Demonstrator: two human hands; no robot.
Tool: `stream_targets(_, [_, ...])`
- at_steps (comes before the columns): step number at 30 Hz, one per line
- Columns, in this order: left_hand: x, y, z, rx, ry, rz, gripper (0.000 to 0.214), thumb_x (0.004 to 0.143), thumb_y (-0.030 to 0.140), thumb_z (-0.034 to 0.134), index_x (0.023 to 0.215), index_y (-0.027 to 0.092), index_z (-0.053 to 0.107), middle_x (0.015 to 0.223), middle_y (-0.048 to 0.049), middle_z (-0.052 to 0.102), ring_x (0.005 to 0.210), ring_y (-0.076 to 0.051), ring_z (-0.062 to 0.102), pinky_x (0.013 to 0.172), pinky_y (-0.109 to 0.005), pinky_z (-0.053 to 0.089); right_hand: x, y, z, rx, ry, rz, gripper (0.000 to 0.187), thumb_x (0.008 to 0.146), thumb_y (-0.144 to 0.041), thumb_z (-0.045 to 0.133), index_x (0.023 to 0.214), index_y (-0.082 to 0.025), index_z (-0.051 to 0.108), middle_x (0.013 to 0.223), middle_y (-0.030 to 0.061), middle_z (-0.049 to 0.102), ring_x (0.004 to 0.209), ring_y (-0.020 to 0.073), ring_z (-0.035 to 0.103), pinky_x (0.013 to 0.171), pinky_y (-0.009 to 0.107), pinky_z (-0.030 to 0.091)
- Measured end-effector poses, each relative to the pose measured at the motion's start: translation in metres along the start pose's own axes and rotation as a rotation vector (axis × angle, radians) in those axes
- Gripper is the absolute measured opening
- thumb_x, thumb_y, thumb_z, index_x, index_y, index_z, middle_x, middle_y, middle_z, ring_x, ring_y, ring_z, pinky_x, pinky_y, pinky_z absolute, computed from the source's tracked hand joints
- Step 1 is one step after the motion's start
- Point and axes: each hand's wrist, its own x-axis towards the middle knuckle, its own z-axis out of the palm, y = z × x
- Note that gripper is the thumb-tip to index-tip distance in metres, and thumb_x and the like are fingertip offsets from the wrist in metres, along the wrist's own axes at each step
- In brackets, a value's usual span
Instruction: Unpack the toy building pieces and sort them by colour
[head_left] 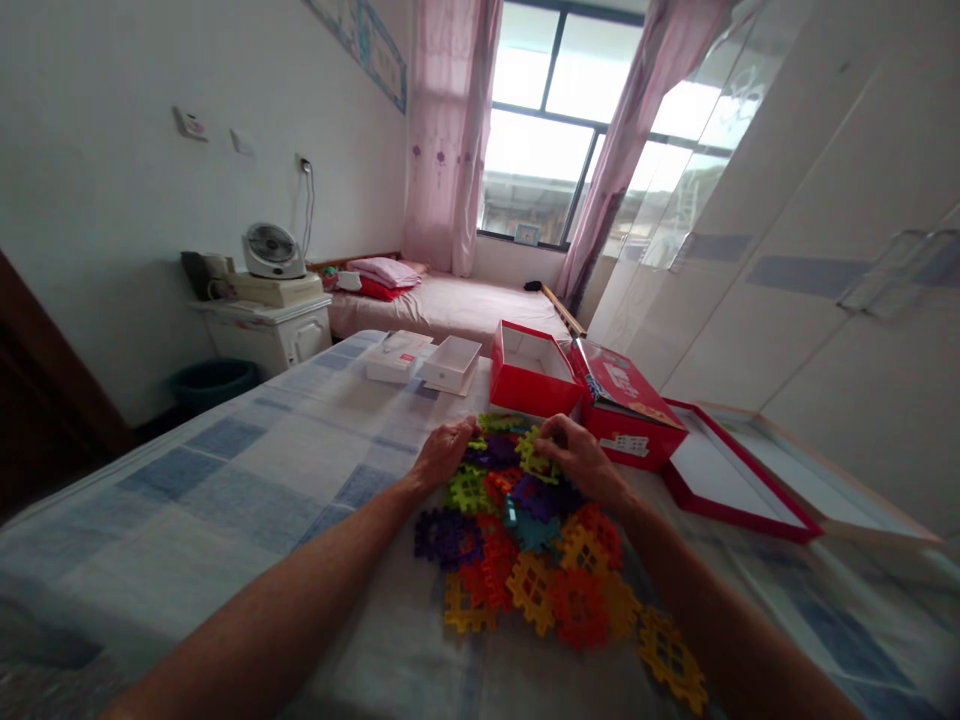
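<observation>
The left hand [444, 455] meets the far left of a heap of notched plastic pieces [534, 528], fingertips too blurred to tell whether its grip is closed. These flat, windowed squares overlap on the cloth-covered bench [300, 490], partly hiding one another; rightward, the right hand [579, 457] grips a yellow-green piece [529, 455] between its fingers.

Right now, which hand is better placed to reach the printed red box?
Probably the right hand: nearer the printed red box, though apparently pinching a green piece; the left hand is farther away.
</observation>
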Motion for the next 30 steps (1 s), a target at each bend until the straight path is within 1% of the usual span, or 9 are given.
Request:
stream_targets(4, [0.0, 0.0, 0.0, 0.001, -0.002, 0.009, 0.066, 0.087, 0.064, 0.024, 0.084, 0.017, 0.07, 0.086, -0.0071, 0.072, 0.089, -0.023, 0.064, 0.086, -0.032, 0.045, 0.008, -0.004, -0.01, 0.194, 0.11, 0.12, 0.035, 0.07, -0.039, 0.063, 0.098, -0.021, 0.052, 0.076, -0.0003, 0.06, 0.067, 0.0141, 0.056, 0.059, 0.026, 0.044])
stream_targets(8, [0.0, -0.002, 0.0, -0.016, -0.018, 0.004, 0.065, 0.087, 0.063, 0.025, 0.085, 0.016, 0.07, 0.086, -0.0072, 0.072, 0.088, -0.023, 0.065, 0.084, -0.032, 0.046, 0.025, -0.009, -0.009, 0.296, 0.043, 0.191, 0.037, 0.069, -0.04, 0.063, 0.099, -0.018, 0.06, 0.084, 0.0039, 0.065, 0.071, 0.0152, 0.059, 0.062, 0.027, 0.047])
stream_targets(12, [0.0, -0.002, 0.0, -0.002, -0.024, 0.009, 0.064, 0.088, 0.062, 0.025, 0.087, 0.016, 0.07, 0.088, -0.008, 0.072, 0.09, -0.024, 0.064, 0.085, -0.033, 0.045, 0.029, -0.008, 0.001, 0.161, -0.02, 0.156, 0.027, 0.07, -0.036, 0.059, 0.087, -0.016, 0.066, 0.081, 0.0039, 0.066, 0.071, 0.0156, 0.058, 0.064, 0.028, 0.047])
stream_targets(15, [-0.001, 0.0, 0.0, -0.001, -0.032, 0.005, 0.063, 0.088, 0.06, 0.024, 0.085, 0.018, 0.07, 0.087, -0.0075, 0.072, 0.088, -0.024, 0.064, 0.083, -0.033, 0.046, 0.023, -0.009, 0.006, 0.056, -0.126, 0.059, 0.028, 0.072, -0.036, 0.059, 0.091, -0.018, 0.067, 0.087, 0.0036, 0.068, 0.077, 0.0176, 0.06, 0.07, 0.029, 0.047])
stream_targets(18, [-0.002, 0.005, 0.0, 0.007, -0.038, 0.021, 0.06, 0.089, 0.057, 0.024, 0.084, 0.018, 0.069, 0.088, -0.0068, 0.072, 0.087, -0.023, 0.064, 0.082, -0.033, 0.046, 0.023, -0.012, 0.006, -0.065, -0.108, -0.006, 0.024, 0.069, -0.027, 0.062, 0.09, -0.02, 0.068, 0.086, 0.0031, 0.069, 0.079, 0.0185, 0.06, 0.073, 0.029, 0.046])
stream_targets(22, [-0.002, 0.009, 0.001, 0.048, 0.001, 0.056, 0.055, 0.09, 0.051, 0.024, 0.086, 0.02, 0.069, 0.093, -0.0069, 0.07, 0.094, -0.023, 0.062, 0.088, -0.033, 0.044, 0.039, -0.015, 0.006, -0.133, -0.015, 0.056, 0.017, 0.069, -0.023, 0.055, 0.08, -0.018, 0.066, 0.077, 0.0029, 0.066, 0.071, 0.0161, 0.056, 0.064, 0.026, 0.043])
stream_targets(26, [0.003, 0.003, 0.003, 0.174, 0.114, 0.077, 0.053, 0.092, 0.045, 0.023, 0.103, 0.017, 0.066, 0.116, -0.0102, 0.063, 0.115, -0.023, 0.052, 0.101, -0.036, 0.037, 0.057, -0.008, 0.019, -0.128, -0.033, 0.132, 0.016, 0.069, -0.028, 0.055, 0.063, -0.016, 0.063, 0.056, 0.0013, 0.057, 0.058, 0.0144, 0.052, 0.053, 0.024, 0.038])
stream_targets(28, [0.005, -0.002, 0.004, 0.254, 0.087, 0.06, 0.052, 0.092, 0.042, 0.022, 0.112, 0.016, 0.063, 0.124, -0.0119, 0.059, 0.124, -0.025, 0.045, 0.107, -0.04, 0.03, 0.062, -0.003, 0.029, -0.141, -0.041, 0.164, 0.016, 0.067, -0.028, 0.059, 0.056, -0.016, 0.061, 0.051, 0.0011, 0.054, 0.056, 0.0146, 0.051, 0.052, 0.025, 0.037])
stream_targets(30, [0.006, -0.007, 0.005, 0.301, 0.007, 0.058, 0.048, 0.092, 0.039, 0.025, 0.113, 0.019, 0.063, 0.125, -0.0108, 0.059, 0.125, -0.025, 0.045, 0.108, -0.042, 0.027, 0.063, 0.001, 0.036, -0.155, -0.035, 0.174, 0.013, 0.066, -0.027, 0.06, 0.059, -0.017, 0.063, 0.054, 0.0022, 0.057, 0.058, 0.0161, 0.054, 0.055, 0.026, 0.039])
